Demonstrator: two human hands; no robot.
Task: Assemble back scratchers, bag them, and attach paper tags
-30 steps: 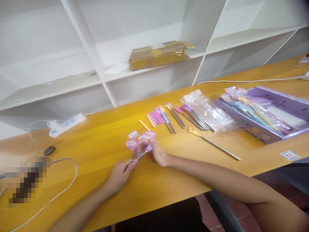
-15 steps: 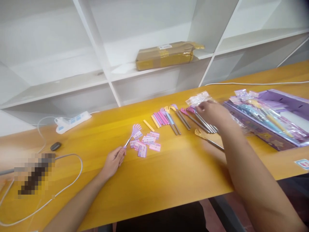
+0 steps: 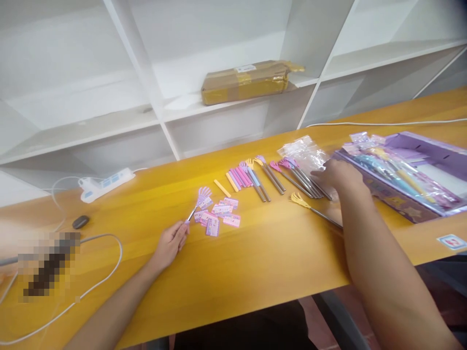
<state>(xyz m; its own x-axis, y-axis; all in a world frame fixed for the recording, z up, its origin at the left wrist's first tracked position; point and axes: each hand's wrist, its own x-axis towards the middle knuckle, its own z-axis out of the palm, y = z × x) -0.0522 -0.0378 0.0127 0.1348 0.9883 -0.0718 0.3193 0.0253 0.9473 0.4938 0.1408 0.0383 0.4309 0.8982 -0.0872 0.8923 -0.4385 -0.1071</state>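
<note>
My left hand (image 3: 174, 243) is closed round the handle of a purple claw-headed stick (image 3: 191, 214), whose head lies by a heap of pink and purple cards (image 3: 212, 226). My right hand (image 3: 341, 175) is over clear plastic bags (image 3: 310, 158) beside the box; its fingers are partly bent, and whether they grip a bag is unclear. Left of it lie several metal sticks with pink and purple claw heads (image 3: 301, 177). A yellow claw stick (image 3: 301, 200) lies nearer, partly behind my right forearm. Short coloured tubes (image 3: 241, 177) and one yellow tube (image 3: 222, 188) rest near the middle.
At the right, a purple box (image 3: 394, 194) holds bagged claw sticks. A power strip (image 3: 107, 184), a small black object (image 3: 80, 222) and a white cable (image 3: 118, 248) are at the left. A taped carton (image 3: 244, 85) sits on the shelf behind.
My right hand has moved right and slightly down, from above the pink claw heads to the bags beside the box, uncovering more of the bags. My left hand still holds the purple stick.
</note>
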